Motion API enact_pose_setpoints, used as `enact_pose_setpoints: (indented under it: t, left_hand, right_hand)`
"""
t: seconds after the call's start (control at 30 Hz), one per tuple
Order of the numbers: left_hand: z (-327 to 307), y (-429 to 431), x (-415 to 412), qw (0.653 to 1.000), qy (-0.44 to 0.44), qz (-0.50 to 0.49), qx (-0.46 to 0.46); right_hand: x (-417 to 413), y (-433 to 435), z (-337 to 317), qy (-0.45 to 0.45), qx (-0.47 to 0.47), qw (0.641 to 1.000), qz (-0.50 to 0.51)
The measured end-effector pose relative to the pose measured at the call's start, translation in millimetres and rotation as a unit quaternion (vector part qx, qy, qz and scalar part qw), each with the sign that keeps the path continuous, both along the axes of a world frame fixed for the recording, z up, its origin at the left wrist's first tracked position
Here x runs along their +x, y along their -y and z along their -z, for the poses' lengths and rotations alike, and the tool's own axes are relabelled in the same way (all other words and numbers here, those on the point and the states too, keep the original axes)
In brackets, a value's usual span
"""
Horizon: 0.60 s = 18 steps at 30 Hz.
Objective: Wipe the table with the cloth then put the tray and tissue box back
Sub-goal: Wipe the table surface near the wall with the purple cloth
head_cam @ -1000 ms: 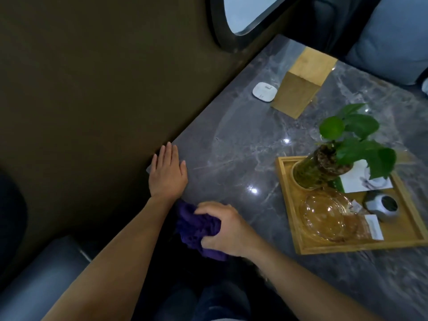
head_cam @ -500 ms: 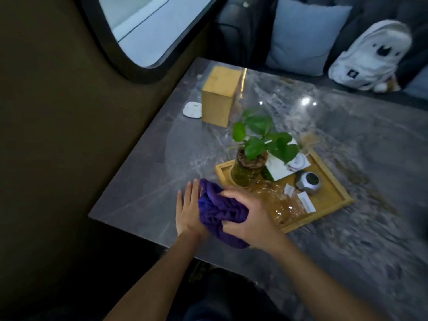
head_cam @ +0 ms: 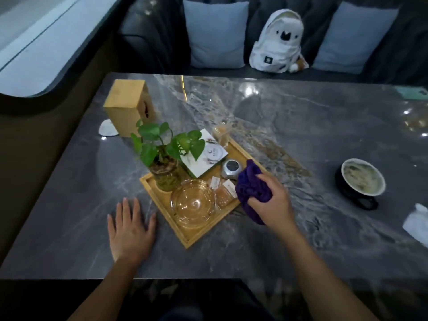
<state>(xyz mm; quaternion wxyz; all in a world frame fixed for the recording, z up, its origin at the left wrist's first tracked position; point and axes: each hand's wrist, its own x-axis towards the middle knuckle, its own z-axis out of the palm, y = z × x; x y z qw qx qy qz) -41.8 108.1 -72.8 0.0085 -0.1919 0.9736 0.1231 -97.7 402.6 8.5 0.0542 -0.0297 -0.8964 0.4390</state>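
My right hand (head_cam: 274,201) grips a bunched purple cloth (head_cam: 251,186) at the right edge of the wooden tray (head_cam: 196,237), just above the grey marble table (head_cam: 289,126). The tray sits skewed at the table's middle and carries a potted green plant (head_cam: 164,154), a glass dish (head_cam: 193,203), cards and a small silver object. My left hand (head_cam: 130,230) lies flat on the table, fingers spread, just left of the tray's near corner. The wooden tissue box (head_cam: 128,107) stands upright at the far left of the table.
A white round pad (head_cam: 107,128) lies beside the tissue box. A dark cup of pale drink (head_cam: 362,177) stands at the right, a crumpled tissue (head_cam: 416,222) near the right edge. A sofa with pale cushions (head_cam: 216,34) and a white backpack (head_cam: 279,42) is behind the table.
My right hand has carried the cloth from the near left table edge across to the tray's right side. My left hand has stayed flat on the table. The view has swung right and up.
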Motion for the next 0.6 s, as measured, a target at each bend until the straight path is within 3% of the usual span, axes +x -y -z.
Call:
enact_pose_setpoints:
  t: [0.17, 0.27, 0.6]
  left_hand:
    - [-2.5, -3.1, -0.6, 1.0, -0.002, -0.006, 0.005]
    - [-0.2, -2.7, -0.4, 1.0, -0.002, -0.003, -0.003]
    - [-7.1, -6.1, -0.5, 1.0, 0.003, -0.02, 0.01]
  right_hand:
    - [-0.7, -49.3, 27.5, 0.054, 0.172, 0.982, 0.06]
    - [1.5, -70.0, 42.3, 0.143, 0.243, 0.958, 0.055]
    - [-6.1, -75.2, 32.7, 0.218, 0.247, 0.944, 0.014]
